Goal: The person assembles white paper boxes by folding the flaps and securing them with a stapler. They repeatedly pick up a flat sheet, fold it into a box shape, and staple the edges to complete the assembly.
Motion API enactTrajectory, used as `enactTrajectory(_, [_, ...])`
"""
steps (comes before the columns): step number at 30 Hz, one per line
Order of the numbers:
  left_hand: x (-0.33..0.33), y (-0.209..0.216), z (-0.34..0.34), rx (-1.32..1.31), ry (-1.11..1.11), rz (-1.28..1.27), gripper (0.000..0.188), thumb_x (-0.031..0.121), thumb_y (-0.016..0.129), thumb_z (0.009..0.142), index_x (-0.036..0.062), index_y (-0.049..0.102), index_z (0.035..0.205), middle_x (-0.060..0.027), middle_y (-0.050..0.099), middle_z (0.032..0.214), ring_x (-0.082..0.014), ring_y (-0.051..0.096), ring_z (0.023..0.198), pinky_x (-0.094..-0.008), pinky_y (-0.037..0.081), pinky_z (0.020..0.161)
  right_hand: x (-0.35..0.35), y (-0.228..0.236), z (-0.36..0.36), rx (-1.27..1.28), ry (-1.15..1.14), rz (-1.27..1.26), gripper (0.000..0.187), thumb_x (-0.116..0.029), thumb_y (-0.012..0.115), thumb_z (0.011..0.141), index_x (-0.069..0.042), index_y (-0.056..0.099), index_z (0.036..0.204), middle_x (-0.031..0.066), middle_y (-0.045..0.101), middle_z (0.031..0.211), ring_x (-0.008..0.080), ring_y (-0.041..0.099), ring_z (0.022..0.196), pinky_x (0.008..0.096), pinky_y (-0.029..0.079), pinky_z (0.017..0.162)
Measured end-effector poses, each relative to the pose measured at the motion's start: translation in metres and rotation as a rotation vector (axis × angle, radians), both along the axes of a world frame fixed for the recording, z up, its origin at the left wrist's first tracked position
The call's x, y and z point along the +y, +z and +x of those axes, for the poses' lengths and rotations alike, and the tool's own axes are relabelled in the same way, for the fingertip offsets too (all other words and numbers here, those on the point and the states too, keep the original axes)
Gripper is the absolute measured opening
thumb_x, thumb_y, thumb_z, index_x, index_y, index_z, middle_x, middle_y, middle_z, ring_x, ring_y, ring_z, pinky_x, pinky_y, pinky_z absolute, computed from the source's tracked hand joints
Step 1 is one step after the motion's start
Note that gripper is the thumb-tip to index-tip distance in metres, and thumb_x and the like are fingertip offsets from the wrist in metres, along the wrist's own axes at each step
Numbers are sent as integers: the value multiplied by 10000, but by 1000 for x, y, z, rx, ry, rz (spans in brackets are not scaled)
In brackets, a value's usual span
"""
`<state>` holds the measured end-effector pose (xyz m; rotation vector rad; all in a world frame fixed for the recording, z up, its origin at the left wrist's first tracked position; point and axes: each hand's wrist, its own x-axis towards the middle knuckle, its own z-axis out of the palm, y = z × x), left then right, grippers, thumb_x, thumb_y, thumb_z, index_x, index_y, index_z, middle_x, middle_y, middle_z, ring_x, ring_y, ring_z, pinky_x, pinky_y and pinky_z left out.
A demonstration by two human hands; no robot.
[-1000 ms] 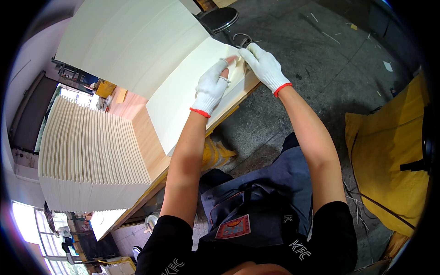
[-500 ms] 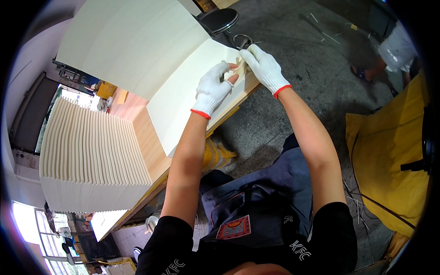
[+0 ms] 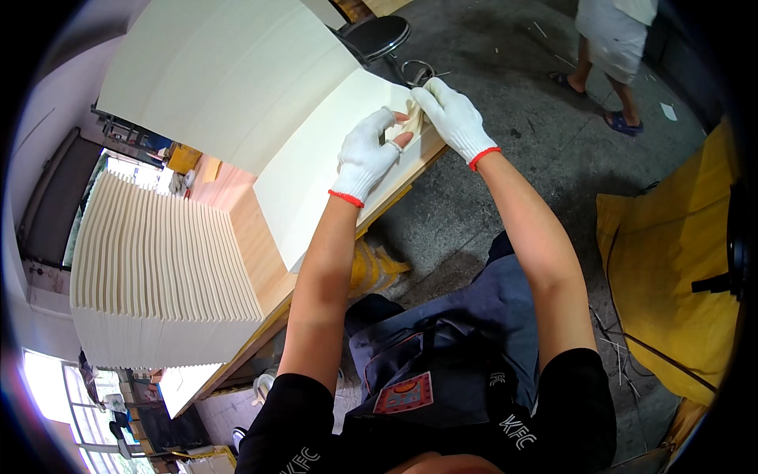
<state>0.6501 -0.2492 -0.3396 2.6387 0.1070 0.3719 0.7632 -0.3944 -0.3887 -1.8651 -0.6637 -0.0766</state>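
Note:
Both of my hands wear white knit gloves with red cuffs, and the left glove leaves a thumb and fingertip bare. At the far end of a white stack of large sheets (image 3: 312, 170), my right hand (image 3: 452, 118) is closed over a bent, cream-coloured corner bundle (image 3: 413, 123) of sheets. My left hand (image 3: 367, 156) lies by the same corner, its thumb and forefinger apart around the bundle's near side. Its other fingers are partly hidden. A large pale sheet or bundle (image 3: 225, 79) rises behind the stack, curving up to the left.
A wooden table (image 3: 264, 257) carries the stack and, at left, a block of staggered white sheets (image 3: 162, 261). A black round stool (image 3: 377, 35) stands beyond. Yellow cloth (image 3: 663, 261) hangs at right. Another person (image 3: 616, 47) in sandals is on the grey floor, far right.
The other person has stepped leftward, further into view at the upper right. My hands have stayed at the sheet corner with hardly any shift.

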Motion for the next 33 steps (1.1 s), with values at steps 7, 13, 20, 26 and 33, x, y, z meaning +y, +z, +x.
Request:
enactTrajectory(7, [3,-9,-2,-158,24,-176,287,262,628,926,147,675,1185,-148,692,1104,-317,658,1030,-384,503,899,-2,6,-3,50,18,6,498,-533,450,988,-60,601,1030,224,684,929,415,652,914,481,480,795])
enactTrajectory(13, [-1,1,0,11,3,-4,277,275,651,913,130,677,1147,-139,695,1111,-318,654,1067,-386,507,908,0,1,-2,52,-8,32,474,-521,472,982,-64,595,1010,215,682,924,406,650,913,477,477,791])
enactTrajectory(20, [-5,1,2,10,37,19,365,266,772,847,102,679,1159,-144,700,1131,-266,651,1097,-359,487,946,-1,3,-2,41,-16,13,476,-520,468,982,-64,597,1023,211,685,937,400,655,918,475,481,797])
enactTrajectory(26, [-3,0,2,36,38,-35,369,257,757,858,106,671,1184,-139,697,1146,-263,645,1106,-360,481,959,-3,5,-4,53,-8,13,483,-519,462,982,-58,597,1033,213,686,940,399,656,923,477,480,803])
enactTrajectory(33, [1,-8,0,-138,23,-41,318,232,635,921,130,665,1221,-149,693,1147,-317,653,1059,-391,498,915,-6,9,-6,118,14,35,619,-643,455,952,-57,631,1048,209,695,972,384,660,956,449,485,836])
